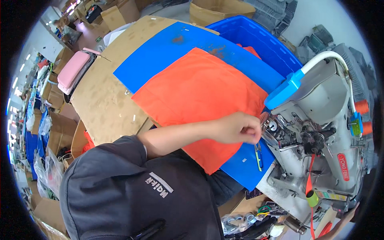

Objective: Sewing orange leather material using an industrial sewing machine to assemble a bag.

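My left hand (239, 128) reaches across from the lower left, fingers pinched together at the right edge of an orange cloth (196, 92). The cloth lies flat on a blue sheet (168, 52) that covers the work table. The hand sits right beside the needle area of a grey industrial sewing machine (320, 120). Small blue-handled snips (259, 156) lie on the blue sheet just below the hand. My right hand is not in view. My dark shirt fills the lower middle of the view.
A blue plastic crate (260, 36) with more orange fabric stands behind the cloth. Brown cardboard (100, 100) lies under the blue sheet, with a pink case (74, 68) at its left edge. Orange thread spools (362, 107) sit on the machine. Boxes and bags crowd the floor at left.
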{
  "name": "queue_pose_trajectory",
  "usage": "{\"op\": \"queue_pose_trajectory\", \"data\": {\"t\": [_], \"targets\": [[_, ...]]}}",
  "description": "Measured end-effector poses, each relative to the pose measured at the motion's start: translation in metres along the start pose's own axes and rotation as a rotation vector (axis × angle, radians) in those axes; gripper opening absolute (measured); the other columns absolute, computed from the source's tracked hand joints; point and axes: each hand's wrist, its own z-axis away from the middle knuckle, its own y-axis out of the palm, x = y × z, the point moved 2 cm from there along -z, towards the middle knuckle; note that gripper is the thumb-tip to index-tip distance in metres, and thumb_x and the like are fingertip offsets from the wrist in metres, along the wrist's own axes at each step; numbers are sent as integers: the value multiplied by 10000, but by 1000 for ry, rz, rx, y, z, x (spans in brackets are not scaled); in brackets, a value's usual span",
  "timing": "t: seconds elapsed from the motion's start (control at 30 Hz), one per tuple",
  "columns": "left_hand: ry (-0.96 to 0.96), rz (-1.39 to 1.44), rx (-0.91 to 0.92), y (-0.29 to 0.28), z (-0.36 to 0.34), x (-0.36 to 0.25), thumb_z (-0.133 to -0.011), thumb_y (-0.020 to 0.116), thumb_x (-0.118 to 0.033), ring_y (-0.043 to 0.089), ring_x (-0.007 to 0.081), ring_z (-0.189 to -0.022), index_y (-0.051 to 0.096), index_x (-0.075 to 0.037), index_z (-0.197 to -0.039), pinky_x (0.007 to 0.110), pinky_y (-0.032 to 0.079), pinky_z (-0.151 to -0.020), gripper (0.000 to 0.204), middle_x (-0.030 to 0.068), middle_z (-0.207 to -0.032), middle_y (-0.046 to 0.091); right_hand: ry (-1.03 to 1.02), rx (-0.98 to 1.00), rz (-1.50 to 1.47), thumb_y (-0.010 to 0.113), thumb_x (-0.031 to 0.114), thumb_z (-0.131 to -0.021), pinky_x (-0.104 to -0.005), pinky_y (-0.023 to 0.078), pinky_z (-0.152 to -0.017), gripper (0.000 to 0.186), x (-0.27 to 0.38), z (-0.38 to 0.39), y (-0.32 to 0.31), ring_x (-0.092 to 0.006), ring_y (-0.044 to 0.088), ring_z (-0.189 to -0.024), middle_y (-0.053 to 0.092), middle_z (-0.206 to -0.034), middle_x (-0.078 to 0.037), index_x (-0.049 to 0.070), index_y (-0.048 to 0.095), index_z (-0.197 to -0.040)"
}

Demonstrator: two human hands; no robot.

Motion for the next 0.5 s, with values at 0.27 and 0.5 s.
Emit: {"op": "queue_pose_trajectory", "data": {"t": [0.27, 0.5], "targets": [[-37, -165, 137, -7, 4, -3, -944, 573, -150, 593, 248, -820, 514, -60, -915, 371, 474, -729, 111, 74, -904, 588, 38, -247, -360, 497, 450, -978, -382, 474, -809, 595, 17, 81, 30, -255, 573, -993, 560, -1159, -202, -101, 504, -1201], [-214, 21, -288, -57, 23, 40, -953, 572, -158, 587, 250, -848, 485, -57, -1038, 351, 467, -757, 158, 102, -892, 585, 181, -171, -495, 470, 505, -975, -417, 387, -1042, 735, 38, 113, 25, -276, 389, -1338, 343, -1504, -191, -29, 333, -1462]]}}
